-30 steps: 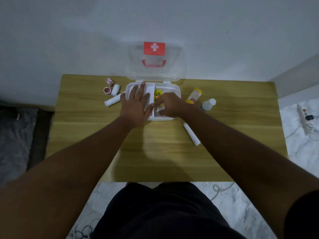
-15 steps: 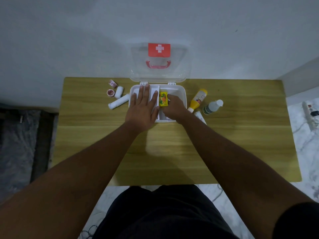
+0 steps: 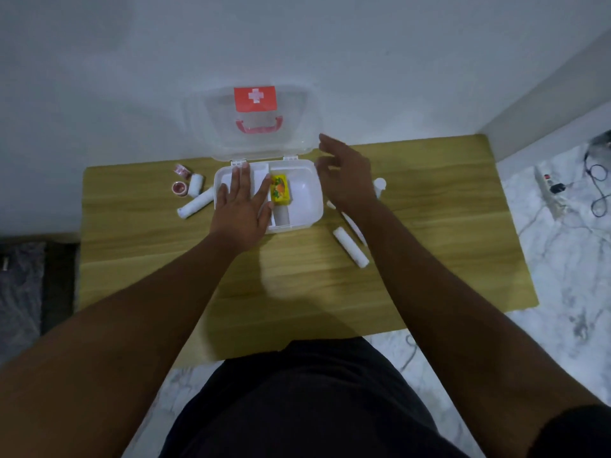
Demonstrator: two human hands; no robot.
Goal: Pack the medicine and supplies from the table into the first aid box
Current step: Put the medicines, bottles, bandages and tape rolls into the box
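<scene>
- Your left hand point(image 3: 241, 206) lies flat, fingers spread, on the box point(image 3: 319, 201); your right hand point(image 3: 347, 175) hovers open beside it, holding nothing.
- The yellow packet point(image 3: 281, 193) lies in the middle compartment.
- Your right forearm may sweep the white roll point(image 3: 350, 251) off the surface point(image 3: 429, 226).

Packet point(image 3: 281, 193) in box point(image 3: 312, 206), centre compartment

Background stuff: plain white wall point(image 3: 99, 61) up top, and marble-look floor point(image 3: 562, 276) on the right with a white power strip point(image 3: 547, 193) lying on it, dark cables point(image 3: 595, 206) looped just beside it. Far left there's a fuzzy grey rug point(image 3: 20, 292), and black shorts point(image 3: 297, 408) fill the bottom.
</scene>
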